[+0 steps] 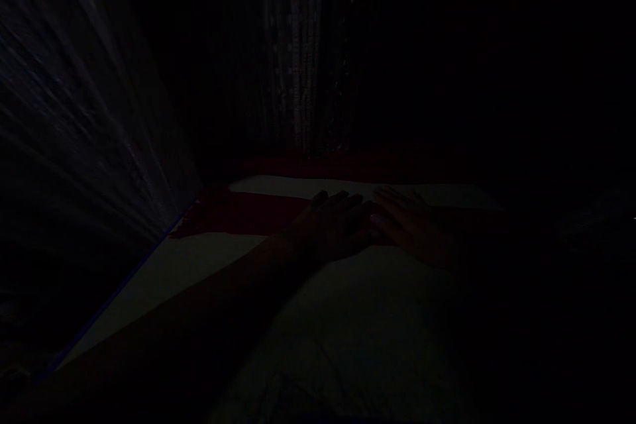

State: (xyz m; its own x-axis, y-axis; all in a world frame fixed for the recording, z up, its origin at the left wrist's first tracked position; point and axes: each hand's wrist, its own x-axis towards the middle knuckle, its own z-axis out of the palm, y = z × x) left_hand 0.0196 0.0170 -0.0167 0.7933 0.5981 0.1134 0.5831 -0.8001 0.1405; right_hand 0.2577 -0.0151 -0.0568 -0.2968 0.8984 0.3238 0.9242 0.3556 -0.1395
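Observation:
The scene is very dark. A dark red strip of what looks like cloth (243,212) runs across a pale, sheet-like surface (203,252). Over the strip, near the middle of the view, my left hand (335,225) lies palm down with its fingers spread. Just to its right, my right hand (410,225) rests with fingers stretched out toward the left. The two hands are close together, and I make out nothing held in either. Shadow hides most of my right forearm.
A blue edge (124,281) borders the pale surface on the left. Beyond it hangs a greyish, streaked sheet or curtain (99,79). Patterned, vertical folds (301,59) show faintly at the back, above a second dark red band (288,165). The right side is too dark to read.

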